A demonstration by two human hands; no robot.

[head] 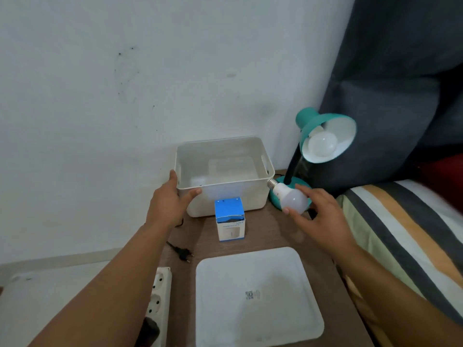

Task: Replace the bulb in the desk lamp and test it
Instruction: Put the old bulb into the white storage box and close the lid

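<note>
A white plastic storage bin (226, 194) with cut-out handles stands open at the back of the brown wooden tabletop (270, 231), close to the pale wall (125, 83). Its flat white lid (258, 296) lies nearer, bearing a small printed label. Left of the table sits a white power strip (157, 299), and a loose black plug (184, 254) rests by it. To the right lies striped bedding (400, 234) under a dark grey cushion (390, 71).
</note>
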